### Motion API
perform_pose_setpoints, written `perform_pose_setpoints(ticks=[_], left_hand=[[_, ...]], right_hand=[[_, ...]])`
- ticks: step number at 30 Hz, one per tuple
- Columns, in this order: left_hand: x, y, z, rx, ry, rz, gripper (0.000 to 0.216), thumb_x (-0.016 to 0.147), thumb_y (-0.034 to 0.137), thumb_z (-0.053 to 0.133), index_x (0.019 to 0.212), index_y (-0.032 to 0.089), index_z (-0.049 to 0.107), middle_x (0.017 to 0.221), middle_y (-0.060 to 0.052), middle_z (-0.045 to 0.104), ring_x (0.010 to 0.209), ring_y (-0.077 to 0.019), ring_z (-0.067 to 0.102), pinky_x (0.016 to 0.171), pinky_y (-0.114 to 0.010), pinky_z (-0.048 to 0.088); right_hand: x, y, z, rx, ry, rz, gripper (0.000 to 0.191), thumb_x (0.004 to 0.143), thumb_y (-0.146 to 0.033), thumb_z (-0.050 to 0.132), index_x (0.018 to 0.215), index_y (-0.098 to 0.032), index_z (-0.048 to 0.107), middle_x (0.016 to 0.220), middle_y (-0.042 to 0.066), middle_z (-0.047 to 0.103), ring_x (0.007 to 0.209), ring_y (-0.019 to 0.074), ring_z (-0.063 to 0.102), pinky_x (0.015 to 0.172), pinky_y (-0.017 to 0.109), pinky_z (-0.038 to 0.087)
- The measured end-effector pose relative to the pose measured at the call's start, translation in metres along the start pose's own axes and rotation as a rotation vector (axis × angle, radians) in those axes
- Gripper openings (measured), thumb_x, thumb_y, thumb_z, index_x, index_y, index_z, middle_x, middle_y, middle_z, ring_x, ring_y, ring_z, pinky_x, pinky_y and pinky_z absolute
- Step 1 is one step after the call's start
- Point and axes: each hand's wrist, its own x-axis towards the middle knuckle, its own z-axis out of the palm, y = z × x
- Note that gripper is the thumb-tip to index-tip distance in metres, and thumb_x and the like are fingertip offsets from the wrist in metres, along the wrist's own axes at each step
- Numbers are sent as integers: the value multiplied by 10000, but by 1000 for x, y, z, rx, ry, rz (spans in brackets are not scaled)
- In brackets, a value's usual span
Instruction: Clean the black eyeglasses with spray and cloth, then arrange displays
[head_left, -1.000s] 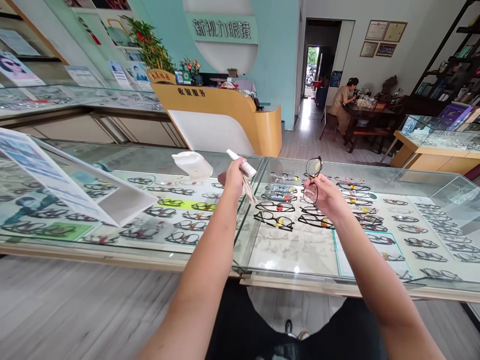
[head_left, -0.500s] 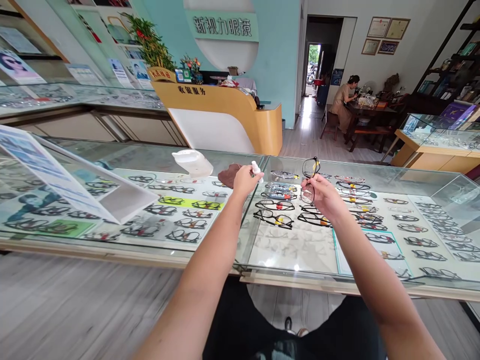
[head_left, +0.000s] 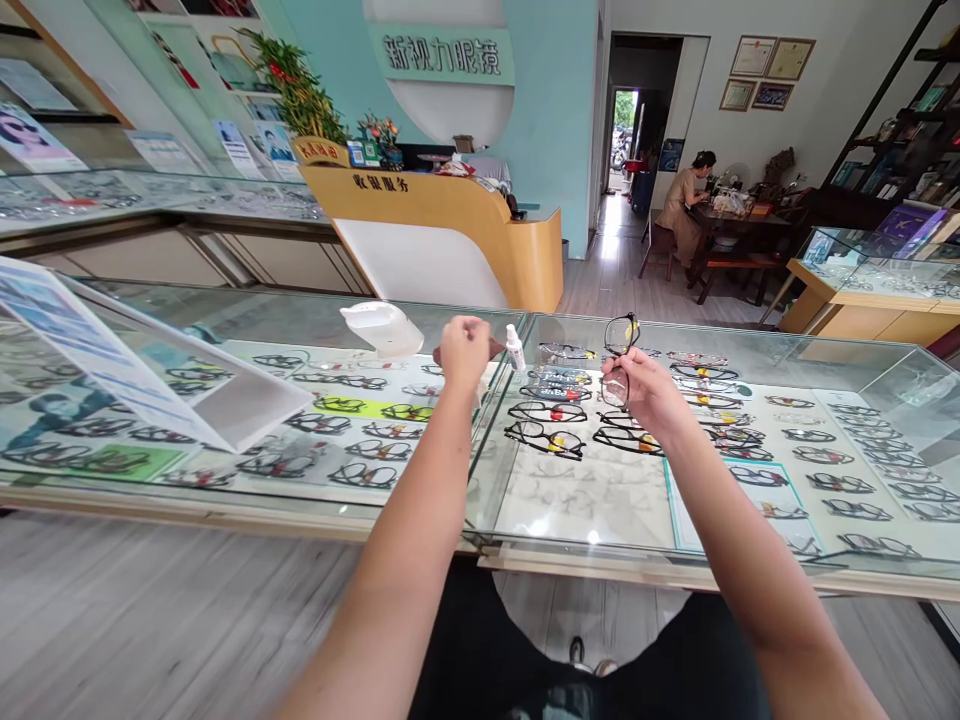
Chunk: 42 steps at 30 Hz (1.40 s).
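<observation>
Glass counter (head_left: 600, 500), thin-rimmed glasses (head_left: 621, 352), perhaps black.

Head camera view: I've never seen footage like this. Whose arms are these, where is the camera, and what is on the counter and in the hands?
The camera sits on a person's head, looking forward and down, so the two bare arms reaching out are that person's own. There is no machine. The right hand holds a pair of dark-framed glasses above a glass display counter with rows of frames laid out inside it. The left hand is closed into a loose fist over a brown cloth; whether it has a grip on the cloth is hard to tell. A small white bottle stands on the glass beside it, and a white plastic object lies further left. In the back, another person sits at a table.
</observation>
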Motion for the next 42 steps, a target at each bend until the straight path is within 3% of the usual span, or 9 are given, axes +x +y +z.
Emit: perform_pose_setpoints(ticks=[4,6,9,12,16,20,28,37,42], left_hand=[[0,23,-15,-221,76,-28,282,691,214,497,970,245,522,958,-51,596,900,-216,609,782,-332,522],[-9,36,-15,-414,-38,-37,404,586,190,520,985,252,504,974,-41,607,860,-195,610,697,-299,509],[-31,54,-11,-757,-357,-96,569,487,129,574,1035,263,499,1026,-35,626,940,-197,635,674,-271,510],[-53,66,-5,-831,-601,-151,654,519,91,701,1116,274,506,1089,-41,640,1075,-225,655,659,-251,495],[-72,69,5,-850,-746,-197,695,582,166,878,1160,276,508,1150,-46,661,1227,-264,652,687,-249,504],[-84,68,17,-886,-834,-236,744,574,221,990,1147,263,517,1123,-36,689,1210,-273,680,799,-302,550],[-102,69,35,-862,-796,-309,735,471,388,1078,956,217,552,914,46,646,732,-115,645,653,-258,496],[-112,69,40,-679,-672,-130,552,566,442,1020,770,188,575,818,23,659,724,-107,582,674,-246,438],[-113,68,39,-698,-672,-196,538,571,478,1012,816,196,625,795,19,671,702,-122,597,631,-248,430]], right_hand=[[-1,-3,1,25,12,-14,435,725,-470,949,791,-253,577,878,-11,747,782,151,634,681,269,505],[-3,-4,2,25,10,-20,424,727,-469,947,797,-249,591,880,-12,747,783,146,634,699,267,509],[-5,-3,5,5,-5,-27,418,760,-481,927,801,-250,582,885,-12,739,818,150,640,734,273,519],[-7,-3,9,11,-14,-22,422,757,-479,927,791,-252,573,902,3,740,860,167,651,799,298,543],[-10,-5,12,40,-14,-27,447,709,-489,960,783,-252,588,894,5,740,904,173,669,889,314,575],[-12,-8,14,46,-37,-31,414,746,-488,936,811,-254,601,904,-2,737,891,180,683,957,374,604],[-13,-7,14,44,-62,-50,411,764,-472,933,796,-253,586,870,-12,751,837,158,691,841,312,602],[-13,-6,15,-61,-45,-63,439,755,-513,935,817,-256,584,853,-20,759,898,178,718,862,328,585],[-11,-4,14,-62,-63,-93,420,760,-498,933,799,-258,590,799,-23,752,905,183,722,936,338,567]])
